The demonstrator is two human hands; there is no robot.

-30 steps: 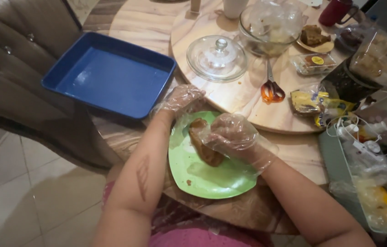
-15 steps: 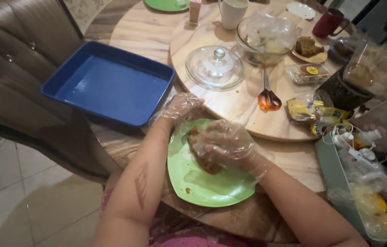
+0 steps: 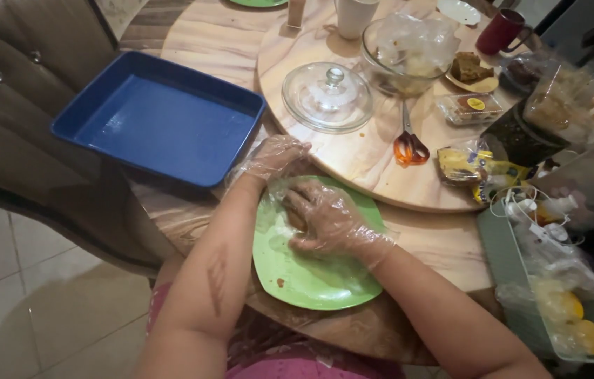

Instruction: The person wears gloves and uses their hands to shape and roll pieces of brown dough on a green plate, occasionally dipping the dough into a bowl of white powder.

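Note:
Both my hands wear clear plastic gloves over a square green plate (image 3: 311,277) at the near edge of the wooden table. My right hand (image 3: 325,217) lies curled over a brown piece of food on the plate and hides most of it. At the plate's far left corner my left hand (image 3: 276,158) touches the same piece of food with its fingers bent. A small brown crumb lies on the bare green surface close to me.
An empty blue square baking pan (image 3: 160,119) stands to the left. On the round wooden turntable (image 3: 367,154) are a glass domed lid (image 3: 327,95), scissors with orange handles (image 3: 408,144), a glass bowl (image 3: 409,45), snack packets and cups. A tray of bagged items (image 3: 563,302) stands right.
My right hand has lowered and closed over the brown food, which showed more clearly a second ago. The view has shifted slightly, and the left hand stays at the plate's corner.

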